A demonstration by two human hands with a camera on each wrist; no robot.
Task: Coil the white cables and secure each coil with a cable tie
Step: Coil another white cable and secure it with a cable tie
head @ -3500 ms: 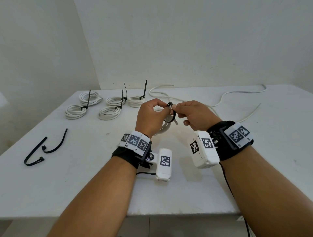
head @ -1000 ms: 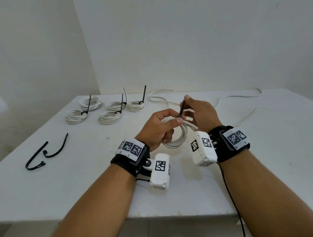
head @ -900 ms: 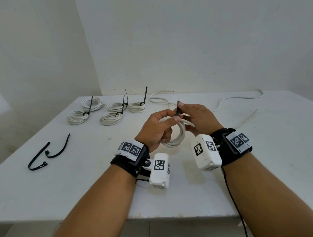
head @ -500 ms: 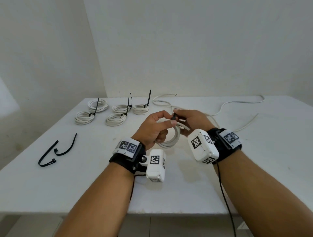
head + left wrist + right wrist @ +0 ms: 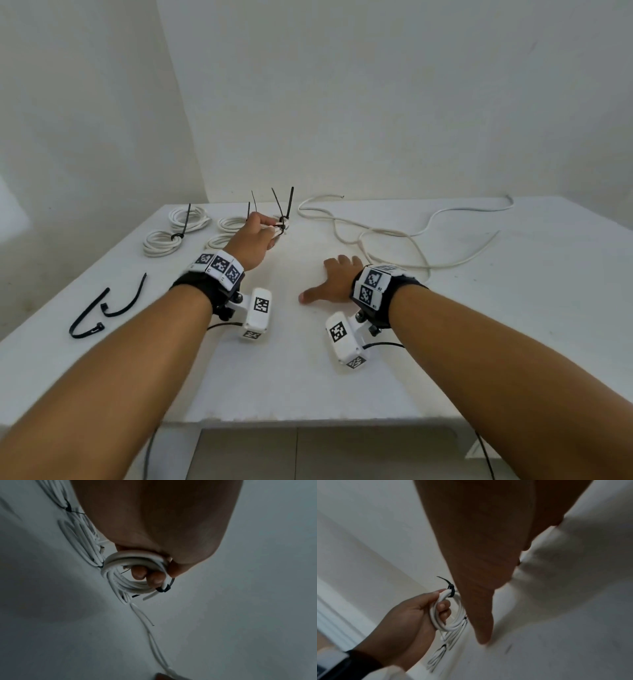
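My left hand grips a coiled white cable bound by a black cable tie and holds it at the far left of the table, right beside the other coils. The right wrist view shows the same coil in that hand, with the tie's tail sticking up. My right hand is low over the table's middle, fingers spread and holding nothing. Loose white cables lie uncoiled on the right half of the table.
Several tied coils sit at the far left, among them one at the back and one in front of it. Two spare black cable ties lie near the left edge. The white table stands against white walls.
My right hand let go of the tie and dropped to the table, open. My left hand carried the tied coil forward and left to the group of coils.
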